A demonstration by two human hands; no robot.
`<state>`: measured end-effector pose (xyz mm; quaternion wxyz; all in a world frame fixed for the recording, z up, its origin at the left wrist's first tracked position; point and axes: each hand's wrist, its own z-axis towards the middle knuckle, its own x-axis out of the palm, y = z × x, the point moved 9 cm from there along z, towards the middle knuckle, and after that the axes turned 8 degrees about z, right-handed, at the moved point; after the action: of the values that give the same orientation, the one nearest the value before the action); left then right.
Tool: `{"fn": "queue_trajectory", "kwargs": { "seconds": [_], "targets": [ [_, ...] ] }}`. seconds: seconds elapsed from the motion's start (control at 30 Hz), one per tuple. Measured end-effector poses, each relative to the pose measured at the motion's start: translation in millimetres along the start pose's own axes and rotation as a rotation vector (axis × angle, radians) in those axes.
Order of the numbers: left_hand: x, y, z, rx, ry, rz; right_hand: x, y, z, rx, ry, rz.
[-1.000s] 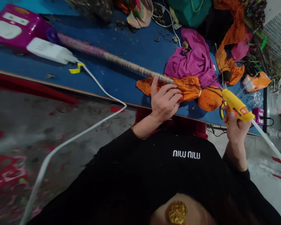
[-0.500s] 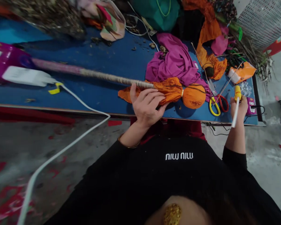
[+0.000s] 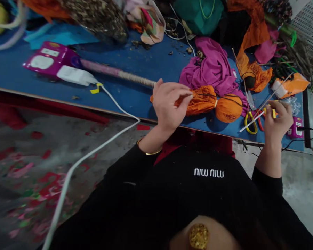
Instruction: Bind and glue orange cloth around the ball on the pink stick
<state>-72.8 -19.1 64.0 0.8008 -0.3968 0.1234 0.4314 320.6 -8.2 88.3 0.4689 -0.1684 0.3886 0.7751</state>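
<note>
My left hand [image 3: 169, 104] is over the stick end of an orange cloth bundle [image 3: 202, 99], its thumb and fingertips pinched together; what they hold is too small to make out. The bundle is tied with a pale band into a round orange ball [image 3: 229, 108], and a dark thread lies along it. A wrapped stick [image 3: 138, 79] runs left from the bundle. My right hand [image 3: 279, 119] is closed on a yellow tool, apparently a glue gun [image 3: 274, 113], mostly hidden by the fingers, with a white stick [image 3: 251, 122] pointing left. Scissors [image 3: 251, 126] with yellow and red handles lie beside it.
Purple cloth [image 3: 211, 66] lies behind the bundle. A purple power strip [image 3: 50, 60] with a white plug and cable is at left. Another purple socket [image 3: 296, 127], an orange packet [image 3: 290, 85] and orange cloth [image 3: 261, 78] are at right. Cloth scraps litter the floor.
My left hand has gone from lying on the orange cloth to a pinch above it. My right hand has turned the tool, so its white stick now points left. The view has shifted left.
</note>
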Motion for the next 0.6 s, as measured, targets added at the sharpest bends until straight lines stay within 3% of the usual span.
{"fn": "queue_trajectory", "kwargs": {
  "seconds": [0.1, 0.2, 0.33, 0.6],
  "targets": [
    [23.2, 1, 16, 0.053, 0.148, 0.011, 28, 73, 1, -0.118, 0.174, 0.219],
    [41.8, 3, 23, 0.073, 0.245, -0.011, 56, 108, 2, -0.096, 0.332, 0.282],
    [51.7, 2, 24, 0.096, 0.302, -0.015, 66, 114, 7, -0.065, 0.336, 0.263],
    [52.9, -2, 26, 0.147, 0.366, -0.033, 68, 120, 9, -0.131, 0.303, 0.174]
  ]
}}
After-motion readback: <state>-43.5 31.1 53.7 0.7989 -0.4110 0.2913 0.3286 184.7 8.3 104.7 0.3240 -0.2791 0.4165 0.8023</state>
